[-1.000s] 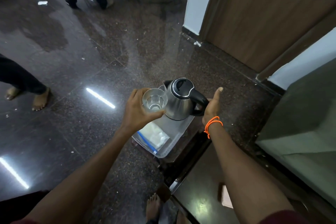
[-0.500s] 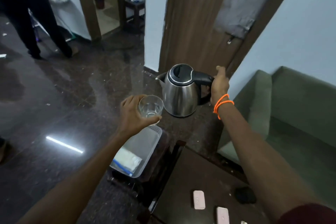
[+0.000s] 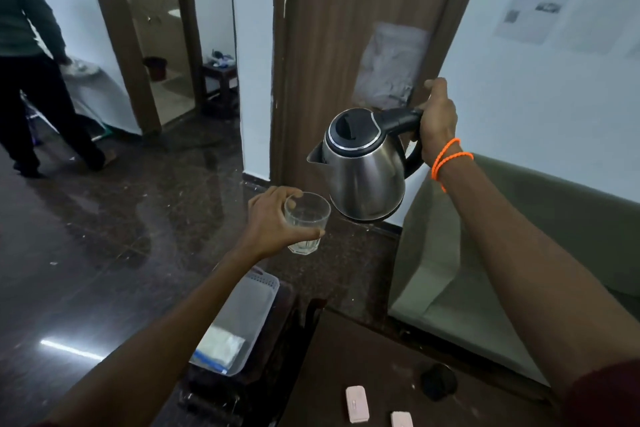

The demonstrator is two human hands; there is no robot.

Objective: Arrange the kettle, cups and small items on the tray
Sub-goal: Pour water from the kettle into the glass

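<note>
Hands grip glass (image 3: 306, 220) (left (image 3: 273, 224)) and kettle (image 3: 363, 166) (right (image 3: 438, 118)); tray (image 3: 256, 308) below, dark glossy floor (image 3: 104, 236).

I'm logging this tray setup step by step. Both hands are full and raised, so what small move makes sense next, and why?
Probably lower the kettle toward the clear plastic tray below. The right hand grips its black handle and holds it in the air, well above the tray, while the left hand holds the glass beside it. The tray shows only a white packet at its near end, so the far end looks free.
</note>
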